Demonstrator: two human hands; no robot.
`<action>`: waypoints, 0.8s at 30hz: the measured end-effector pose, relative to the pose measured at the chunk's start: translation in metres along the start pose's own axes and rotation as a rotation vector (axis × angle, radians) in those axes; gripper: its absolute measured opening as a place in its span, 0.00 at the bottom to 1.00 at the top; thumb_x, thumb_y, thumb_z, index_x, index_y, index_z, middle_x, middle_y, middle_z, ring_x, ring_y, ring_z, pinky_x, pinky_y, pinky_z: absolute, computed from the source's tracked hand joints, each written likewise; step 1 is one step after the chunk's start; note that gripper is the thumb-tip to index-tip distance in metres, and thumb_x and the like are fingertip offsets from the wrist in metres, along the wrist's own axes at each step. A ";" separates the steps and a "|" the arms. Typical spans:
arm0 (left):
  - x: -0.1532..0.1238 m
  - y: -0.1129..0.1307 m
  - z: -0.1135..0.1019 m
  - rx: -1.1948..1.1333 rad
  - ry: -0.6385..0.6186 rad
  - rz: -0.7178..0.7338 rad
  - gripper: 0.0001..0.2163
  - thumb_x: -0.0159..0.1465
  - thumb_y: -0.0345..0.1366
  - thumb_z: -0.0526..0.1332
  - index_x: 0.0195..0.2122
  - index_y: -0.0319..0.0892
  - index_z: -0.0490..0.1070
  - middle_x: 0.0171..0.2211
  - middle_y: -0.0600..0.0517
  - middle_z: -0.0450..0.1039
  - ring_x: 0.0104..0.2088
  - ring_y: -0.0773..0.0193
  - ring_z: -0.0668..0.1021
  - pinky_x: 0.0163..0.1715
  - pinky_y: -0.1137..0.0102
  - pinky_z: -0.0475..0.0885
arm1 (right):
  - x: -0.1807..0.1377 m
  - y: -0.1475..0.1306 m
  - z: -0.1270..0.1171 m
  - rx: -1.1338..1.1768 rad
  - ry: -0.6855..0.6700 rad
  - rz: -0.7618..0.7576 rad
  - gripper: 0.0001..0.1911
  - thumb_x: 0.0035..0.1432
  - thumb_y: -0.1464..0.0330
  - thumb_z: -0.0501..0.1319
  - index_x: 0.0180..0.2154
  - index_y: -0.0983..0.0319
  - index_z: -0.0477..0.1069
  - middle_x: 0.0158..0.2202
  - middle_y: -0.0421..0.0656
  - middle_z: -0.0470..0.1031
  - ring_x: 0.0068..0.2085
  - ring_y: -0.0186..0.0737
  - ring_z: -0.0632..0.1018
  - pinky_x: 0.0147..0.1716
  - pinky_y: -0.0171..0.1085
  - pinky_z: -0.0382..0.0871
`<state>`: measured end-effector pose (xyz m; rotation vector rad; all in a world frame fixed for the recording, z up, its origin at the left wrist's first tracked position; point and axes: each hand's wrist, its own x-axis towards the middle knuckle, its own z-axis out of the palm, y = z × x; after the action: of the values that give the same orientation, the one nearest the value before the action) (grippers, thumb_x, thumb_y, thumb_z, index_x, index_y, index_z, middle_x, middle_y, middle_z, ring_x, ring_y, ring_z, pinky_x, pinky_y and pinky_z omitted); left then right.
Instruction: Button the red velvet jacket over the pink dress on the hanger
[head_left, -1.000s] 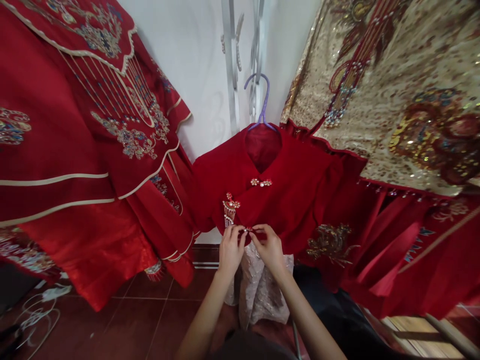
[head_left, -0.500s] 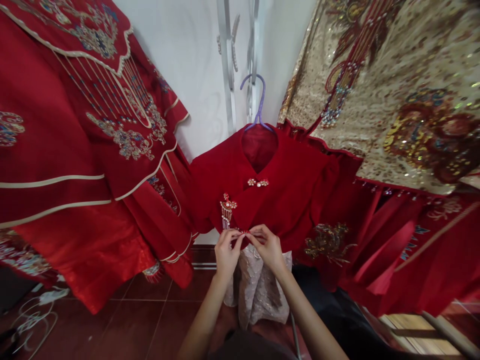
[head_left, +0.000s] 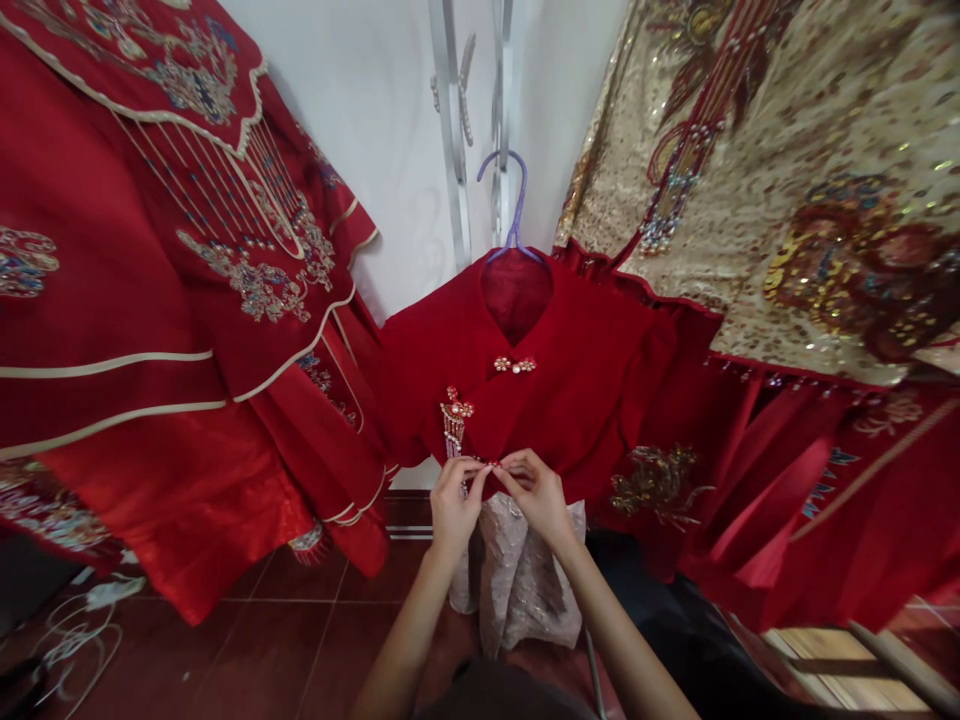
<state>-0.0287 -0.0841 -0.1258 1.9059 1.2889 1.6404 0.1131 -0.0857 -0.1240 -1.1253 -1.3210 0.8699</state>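
Note:
A small red jacket (head_left: 577,390) hangs on a purple hanger (head_left: 514,205) in front of me. A pearl clasp (head_left: 514,365) at its neck is fastened, and a beaded tassel brooch (head_left: 454,422) hangs lower left. My left hand (head_left: 454,505) and my right hand (head_left: 538,495) meet at a lower clasp (head_left: 493,464) on the jacket's front edge, fingertips pinching it from both sides. Pale sequined fabric (head_left: 525,580) hangs below my hands.
A large red embroidered robe (head_left: 150,330) hangs at the left. A gold sequined robe (head_left: 795,180) with red skirt panels hangs at the right. Behind is a white wall with a metal rack (head_left: 450,120). White cables (head_left: 67,625) lie on the red tiled floor.
The view has drifted slightly. My hands stay at the lower clasp, with only small finger movements.

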 end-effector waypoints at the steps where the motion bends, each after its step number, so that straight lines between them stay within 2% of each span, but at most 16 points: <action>1: 0.000 -0.001 0.001 -0.004 0.000 -0.027 0.05 0.64 0.37 0.61 0.36 0.42 0.72 0.34 0.50 0.73 0.36 0.65 0.78 0.37 0.71 0.75 | 0.000 0.001 0.000 -0.001 0.004 -0.002 0.15 0.55 0.56 0.64 0.35 0.60 0.70 0.35 0.44 0.79 0.38 0.39 0.81 0.37 0.37 0.77; 7: -0.004 0.005 0.004 0.006 0.011 -0.165 0.07 0.62 0.40 0.62 0.34 0.42 0.73 0.32 0.51 0.76 0.32 0.66 0.78 0.34 0.72 0.75 | -0.001 0.002 0.001 -0.007 0.014 0.002 0.15 0.55 0.55 0.63 0.35 0.60 0.70 0.35 0.45 0.79 0.38 0.40 0.81 0.37 0.38 0.77; 11: 0.005 0.014 -0.001 -0.083 0.015 -0.333 0.10 0.58 0.44 0.65 0.31 0.42 0.75 0.29 0.51 0.78 0.30 0.64 0.80 0.32 0.72 0.76 | -0.001 -0.004 -0.004 0.011 0.009 0.006 0.15 0.54 0.56 0.64 0.34 0.60 0.70 0.34 0.44 0.78 0.38 0.40 0.80 0.37 0.38 0.76; 13: 0.019 0.015 -0.006 -0.200 0.056 -0.399 0.13 0.57 0.46 0.66 0.32 0.41 0.76 0.29 0.50 0.78 0.31 0.63 0.80 0.34 0.70 0.77 | 0.000 -0.010 -0.011 0.051 -0.048 0.014 0.15 0.53 0.56 0.66 0.34 0.61 0.70 0.33 0.43 0.78 0.36 0.39 0.80 0.37 0.37 0.75; 17: 0.056 0.015 -0.020 -0.556 0.176 -0.481 0.18 0.56 0.47 0.66 0.40 0.38 0.76 0.40 0.47 0.79 0.39 0.63 0.80 0.44 0.66 0.76 | -0.001 -0.025 -0.027 0.144 -0.262 0.048 0.15 0.51 0.59 0.68 0.33 0.62 0.70 0.31 0.41 0.78 0.34 0.37 0.79 0.38 0.36 0.73; 20: 0.077 0.015 -0.024 -0.720 0.097 -0.545 0.19 0.52 0.46 0.70 0.40 0.38 0.77 0.43 0.45 0.79 0.43 0.62 0.80 0.49 0.64 0.74 | -0.003 -0.034 -0.034 0.177 -0.327 0.061 0.14 0.51 0.59 0.68 0.34 0.62 0.70 0.32 0.42 0.78 0.35 0.36 0.79 0.38 0.37 0.73; 22: 0.084 0.016 -0.022 -0.744 0.033 -0.588 0.20 0.49 0.45 0.71 0.39 0.38 0.77 0.42 0.45 0.79 0.41 0.62 0.80 0.48 0.64 0.74 | -0.005 -0.038 -0.034 0.177 -0.337 0.059 0.14 0.51 0.59 0.68 0.34 0.62 0.70 0.32 0.42 0.78 0.36 0.37 0.79 0.39 0.38 0.73; 24: 0.086 0.017 -0.019 -0.728 0.022 -0.613 0.21 0.48 0.45 0.72 0.38 0.38 0.77 0.40 0.45 0.80 0.40 0.62 0.80 0.46 0.64 0.74 | -0.007 -0.039 -0.033 0.167 -0.339 0.053 0.14 0.51 0.59 0.67 0.34 0.62 0.70 0.33 0.43 0.78 0.36 0.38 0.79 0.40 0.38 0.74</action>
<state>-0.0441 -0.0317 -0.0548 0.9468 0.9463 1.4950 0.1405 -0.1070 -0.0854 -0.9114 -1.4653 1.2268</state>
